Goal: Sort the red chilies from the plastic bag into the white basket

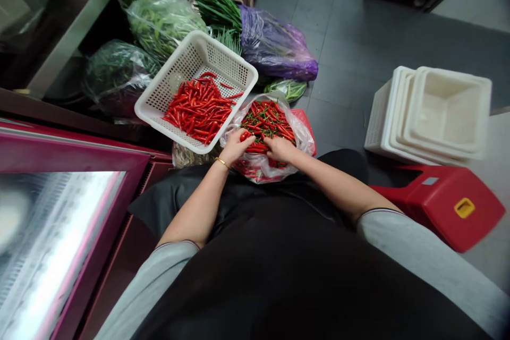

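Slender, glossy red chillies (pixel 271 114), green-stalked, their long axes mixed, fill the plastic bag (pixel 306 138) at frame centre, directly beneath both hands. The left hand (pixel 236 147) — curled around red pods (pixel 244 137) — lies nearer the white basket (pixel 217 56), upper left; the right hand (pixel 280 149) has bent fingers, its hold unclear.

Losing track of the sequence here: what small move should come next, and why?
Probably the right hand should pinch one stem off the green-stemmed chillies it touches in the plastic bag, since the red chillies in the white basket look mostly stemless.
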Available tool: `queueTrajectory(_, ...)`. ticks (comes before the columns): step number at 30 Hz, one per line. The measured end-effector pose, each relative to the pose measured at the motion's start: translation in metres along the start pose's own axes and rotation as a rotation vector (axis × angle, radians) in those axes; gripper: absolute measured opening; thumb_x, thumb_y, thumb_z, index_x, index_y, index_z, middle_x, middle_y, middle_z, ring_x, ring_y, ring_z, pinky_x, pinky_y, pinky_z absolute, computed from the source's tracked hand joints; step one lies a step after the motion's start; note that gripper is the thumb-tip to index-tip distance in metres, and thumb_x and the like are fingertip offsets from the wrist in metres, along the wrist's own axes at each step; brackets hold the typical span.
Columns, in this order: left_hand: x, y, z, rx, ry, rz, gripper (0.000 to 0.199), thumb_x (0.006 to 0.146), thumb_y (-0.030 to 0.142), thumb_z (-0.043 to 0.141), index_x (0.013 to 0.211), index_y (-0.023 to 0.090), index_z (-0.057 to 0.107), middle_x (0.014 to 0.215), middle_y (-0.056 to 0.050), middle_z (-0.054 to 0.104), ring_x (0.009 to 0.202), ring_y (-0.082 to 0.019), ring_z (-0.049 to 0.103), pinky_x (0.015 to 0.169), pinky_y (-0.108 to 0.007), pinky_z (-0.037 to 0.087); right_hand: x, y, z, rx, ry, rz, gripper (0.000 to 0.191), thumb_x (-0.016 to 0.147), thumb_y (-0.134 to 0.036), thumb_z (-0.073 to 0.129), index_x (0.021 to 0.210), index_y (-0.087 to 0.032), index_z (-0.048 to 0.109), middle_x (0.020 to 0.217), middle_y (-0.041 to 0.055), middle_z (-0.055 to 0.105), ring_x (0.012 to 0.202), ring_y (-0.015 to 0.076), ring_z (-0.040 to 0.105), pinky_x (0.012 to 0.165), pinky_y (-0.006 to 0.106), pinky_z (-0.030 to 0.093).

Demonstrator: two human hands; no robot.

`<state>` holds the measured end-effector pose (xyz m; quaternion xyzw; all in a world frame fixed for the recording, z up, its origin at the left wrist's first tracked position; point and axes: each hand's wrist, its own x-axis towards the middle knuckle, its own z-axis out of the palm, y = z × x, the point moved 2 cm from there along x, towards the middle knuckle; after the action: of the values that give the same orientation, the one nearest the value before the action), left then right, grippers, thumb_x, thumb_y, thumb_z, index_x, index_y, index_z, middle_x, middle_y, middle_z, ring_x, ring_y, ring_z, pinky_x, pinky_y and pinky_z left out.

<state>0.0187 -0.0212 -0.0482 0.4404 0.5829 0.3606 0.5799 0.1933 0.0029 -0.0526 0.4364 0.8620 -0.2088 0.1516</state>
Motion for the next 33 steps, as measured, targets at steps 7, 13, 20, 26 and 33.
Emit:
queueTrajectory(7,0.007,-0.020,0.007,0.555,-0.163,-0.011,0.026,0.064,0.019,0.068,0.054,0.020,0.044,0.053,0.003,0.045,0.054,-0.013,0.041,0.057,-0.023,0.035,-0.009,0.065,-0.039,0.209,0.194,0.068,0.052,0.083,-0.032,0.063,0.131,-0.016,0.052,0.112,0.0094,0.069,0.097,0.0207,0.063,0.084,0.028,0.044)
queueTrajectory(13,-0.007,0.007,-0.014,0.586,-0.288,0.074,0.015,0.063,0.020,0.068,0.061,0.021,0.053,0.061,0.000,0.054,0.060,-0.015,0.048,0.060,-0.024,0.038,-0.035,0.058,-0.053,0.018,0.261,0.160,0.035,0.096,-0.031,0.040,0.110,-0.014,0.067,0.106,0.0142,0.068,0.093,0.0226,0.063,0.077,0.029,0.043)
queueTrajectory(20,-0.007,0.044,-0.014,-0.053,0.030,0.042,0.019,0.072,0.033,0.065,0.074,0.018,0.054,0.047,0.008,0.035,0.039,-0.005,0.028,0.042,-0.020,0.022,-0.001,-0.009,-0.003,-0.171,0.055,-0.252,0.036,0.098,-0.024,0.034,0.106,-0.013,0.066,0.114,0.0169,0.060,0.092,0.0230,0.060,0.068,0.029,0.040)
queueTrajectory(26,0.002,0.019,0.007,-0.130,0.058,0.055,0.029,0.062,0.035,0.074,0.079,0.013,0.065,0.058,0.003,0.056,0.053,-0.008,0.047,0.053,-0.022,0.037,0.005,0.011,-0.040,0.157,0.240,-0.110,0.021,0.094,-0.025,0.045,0.095,-0.013,0.063,0.095,0.0111,0.066,0.081,0.0180,0.061,0.070,0.027,0.041)
queueTrajectory(33,-0.002,0.024,0.028,0.169,-0.036,0.292,0.024,0.075,0.036,0.064,0.073,0.013,0.064,0.063,-0.001,0.060,0.063,-0.013,0.053,0.065,-0.027,0.043,-0.010,-0.002,-0.061,0.465,0.496,-0.081,0.007,0.092,-0.022,0.045,0.089,-0.017,0.049,0.088,0.0076,0.062,0.077,0.0179,0.058,0.072,0.030,0.044)
